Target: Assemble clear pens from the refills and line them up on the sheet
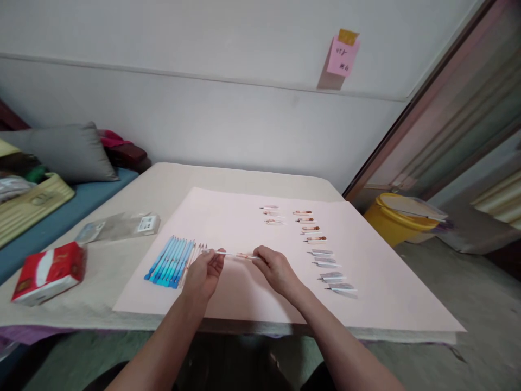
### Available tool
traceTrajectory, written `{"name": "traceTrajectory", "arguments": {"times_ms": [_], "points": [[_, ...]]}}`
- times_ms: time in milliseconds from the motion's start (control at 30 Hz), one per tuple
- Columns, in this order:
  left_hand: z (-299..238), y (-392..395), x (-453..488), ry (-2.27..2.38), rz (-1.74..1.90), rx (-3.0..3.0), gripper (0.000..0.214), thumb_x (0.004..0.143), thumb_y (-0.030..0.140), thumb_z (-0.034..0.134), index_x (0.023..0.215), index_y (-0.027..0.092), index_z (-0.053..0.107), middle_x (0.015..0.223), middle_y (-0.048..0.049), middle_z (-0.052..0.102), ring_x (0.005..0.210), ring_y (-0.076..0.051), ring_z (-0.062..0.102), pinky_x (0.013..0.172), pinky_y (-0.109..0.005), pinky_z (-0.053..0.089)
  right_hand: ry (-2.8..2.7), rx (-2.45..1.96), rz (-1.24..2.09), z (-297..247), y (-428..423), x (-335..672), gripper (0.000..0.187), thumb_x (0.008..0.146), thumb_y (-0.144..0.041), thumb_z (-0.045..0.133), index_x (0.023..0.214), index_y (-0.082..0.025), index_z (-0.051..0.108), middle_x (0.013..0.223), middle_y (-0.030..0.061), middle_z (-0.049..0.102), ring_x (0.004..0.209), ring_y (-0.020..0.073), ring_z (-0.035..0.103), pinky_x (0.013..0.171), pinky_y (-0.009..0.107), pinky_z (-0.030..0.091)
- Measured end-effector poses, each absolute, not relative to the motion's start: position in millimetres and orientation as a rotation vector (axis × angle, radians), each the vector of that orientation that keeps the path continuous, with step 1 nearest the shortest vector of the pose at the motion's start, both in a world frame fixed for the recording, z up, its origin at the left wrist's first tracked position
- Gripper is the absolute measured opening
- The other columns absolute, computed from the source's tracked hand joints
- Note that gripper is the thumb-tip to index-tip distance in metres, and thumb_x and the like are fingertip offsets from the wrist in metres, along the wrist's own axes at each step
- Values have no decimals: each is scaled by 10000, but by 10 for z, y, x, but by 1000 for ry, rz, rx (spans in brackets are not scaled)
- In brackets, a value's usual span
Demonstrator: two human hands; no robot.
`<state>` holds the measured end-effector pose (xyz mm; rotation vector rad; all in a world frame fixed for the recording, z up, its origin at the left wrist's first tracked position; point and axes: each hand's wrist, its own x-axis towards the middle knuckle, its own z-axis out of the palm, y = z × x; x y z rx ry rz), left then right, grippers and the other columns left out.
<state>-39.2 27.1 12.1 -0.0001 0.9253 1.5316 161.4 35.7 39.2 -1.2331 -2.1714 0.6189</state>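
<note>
Above the pink sheet (252, 296), my left hand (207, 269) pinches the left end of a thin white pen refill (228, 253). My right hand (277, 269) is closed around the right end of a clear pen barrel with orange-brown print (245, 256). Refill and barrel lie in one line between the hands; whether the refill tip is inside the barrel I cannot tell. Beside my left hand is a row of blue pens (170, 262), with several pale pens (195, 255) partly hidden by that hand.
Right of my hands lie pen parts with brown print (314, 239) and grey translucent parts (331, 276). Small pen parts (273, 221) lie farther back. A clear plastic bag (118, 227) and a red tissue pack (51, 272) are at left. A yellow bucket (385, 222) stands beyond the table.
</note>
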Motion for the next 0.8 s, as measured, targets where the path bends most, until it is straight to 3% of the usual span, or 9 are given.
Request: {"name": "traceTrajectory", "arguments": {"times_ms": [167, 333, 633, 800], "points": [[125, 200, -269, 923, 1514, 168, 111, 746, 52, 597, 729, 131, 521, 757, -88, 646, 631, -106, 609, 609, -224, 519, -2156, -1236, 614, 358, 265, 1478, 91, 861, -211, 475, 789, -208, 530, 719, -14, 570, 639, 114, 498, 597, 208, 324], [145, 104, -186, 1065, 1426, 319, 137, 759, 222, 639, 796, 170, 517, 953, -88, 667, 754, -116, 622, 684, -240, 491, -2036, -1273, 662, 267, 198, 1345, 139, 834, -192, 471, 695, -198, 484, 620, -26, 513, 558, 103, 445, 544, 214, 297], [210, 93, -211, 990, 1433, 447, 197, 743, 280, 655, 845, 180, 520, 945, -86, 666, 778, -132, 619, 738, -279, 467, -1219, -1212, 1588, 250, 244, 1294, 81, 725, -240, 549, 698, -169, 519, 585, -18, 568, 407, 81, 465, 414, 201, 312], [180, 101, -178, 1036, 1462, 462, 194, 733, 280, 660, 823, 171, 527, 895, -78, 668, 741, -125, 613, 732, -279, 475, -1130, -1185, 1666, 202, 247, 1275, 95, 727, -258, 543, 732, -167, 514, 594, -20, 578, 392, 69, 449, 393, 190, 293]]}}
